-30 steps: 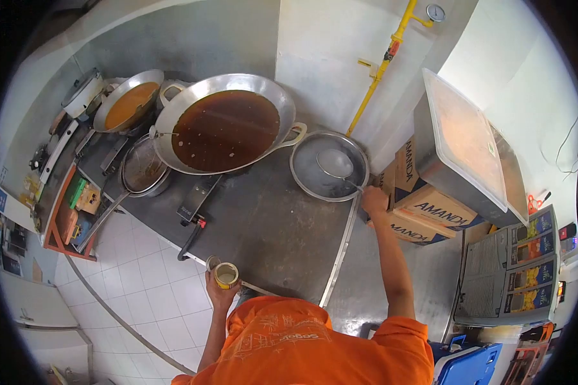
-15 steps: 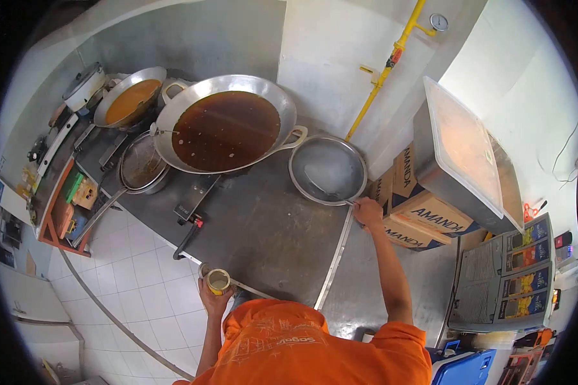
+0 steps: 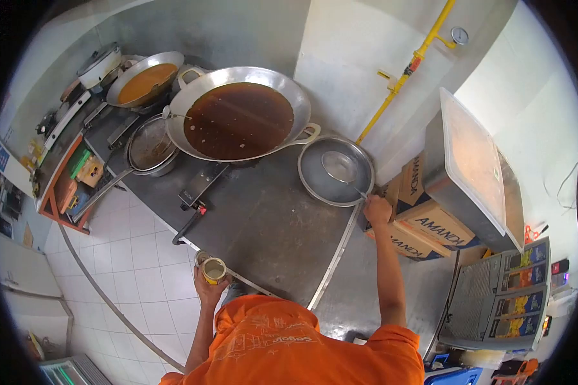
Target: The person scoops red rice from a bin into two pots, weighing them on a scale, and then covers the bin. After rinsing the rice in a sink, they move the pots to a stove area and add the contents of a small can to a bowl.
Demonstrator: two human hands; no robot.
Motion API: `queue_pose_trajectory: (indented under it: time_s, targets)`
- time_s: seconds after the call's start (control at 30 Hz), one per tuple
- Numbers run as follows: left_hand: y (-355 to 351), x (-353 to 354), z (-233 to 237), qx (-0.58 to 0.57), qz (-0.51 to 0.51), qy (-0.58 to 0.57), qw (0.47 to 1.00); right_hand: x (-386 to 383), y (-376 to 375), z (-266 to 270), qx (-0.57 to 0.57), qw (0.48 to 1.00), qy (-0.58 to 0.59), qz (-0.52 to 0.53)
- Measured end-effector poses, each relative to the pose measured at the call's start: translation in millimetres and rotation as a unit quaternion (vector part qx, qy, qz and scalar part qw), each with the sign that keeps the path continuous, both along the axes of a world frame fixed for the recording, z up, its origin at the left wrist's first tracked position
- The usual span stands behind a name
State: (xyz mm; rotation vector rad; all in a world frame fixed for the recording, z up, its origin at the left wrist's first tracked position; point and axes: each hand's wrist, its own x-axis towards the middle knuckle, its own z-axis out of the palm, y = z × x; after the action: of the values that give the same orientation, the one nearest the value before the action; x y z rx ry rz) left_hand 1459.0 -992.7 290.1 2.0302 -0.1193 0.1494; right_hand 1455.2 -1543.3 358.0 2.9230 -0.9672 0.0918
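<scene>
My right hand (image 3: 377, 210) is closed around the thin handle of a small round strainer (image 3: 339, 168), whose head lies over the inside of a wide metal bowl (image 3: 311, 190). The bowl holds a greyish, cloudy content. At the front edge of the dark counter, my left hand (image 3: 205, 292) grips a yellow can (image 3: 214, 272), its open top facing up. A round metal lid (image 3: 201, 256) shows beside the can's rim. Left of the bowl sits a large wok (image 3: 300, 96) of dark brown liquid, with one handle close over the bowl's edge.
A long-handled sieve (image 3: 151, 144) rests on a pot at the left. Behind it stands a smaller wok (image 3: 175, 59) with orange liquid. Cardboard boxes (image 3: 440, 223) and a lidded metal container (image 3: 472, 160) stack up at the right. A yellow pipe (image 3: 392, 96) runs down the wall.
The strainer's head has risen and turned, showing its full round shape where only a curved rim showed before. My left hand still holds the can. The view has shifted slightly.
</scene>
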Motion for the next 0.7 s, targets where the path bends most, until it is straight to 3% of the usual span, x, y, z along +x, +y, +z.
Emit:
queue_pose_trajectory:
  time_s: [0.17, 0.37, 0.43, 0.7]
  targets:
    - [16.1, -10.1, 2.5, 0.024, 0.016, 0.020, 0.999, 8.2, -20.9, -66.8, -0.004, 0.998, -0.034, -0.049]
    - [37.1, -17.0, -3.2, 0.029, 0.039, 0.041, 0.998, 6.6, 8.9, -50.6, 0.025, 0.998, 0.028, -0.055]
    - [41.8, -14.0, -7.9, -0.018, 0.043, 0.045, 0.998, 6.9, 11.1, -56.4, 0.021, 0.998, 0.044, -0.031]
    - [70.8, 4.5, 3.1, -0.059, 0.029, 0.041, 0.997, -6.5, 61.0, -9.3, 0.054, 0.997, -0.019, -0.047]
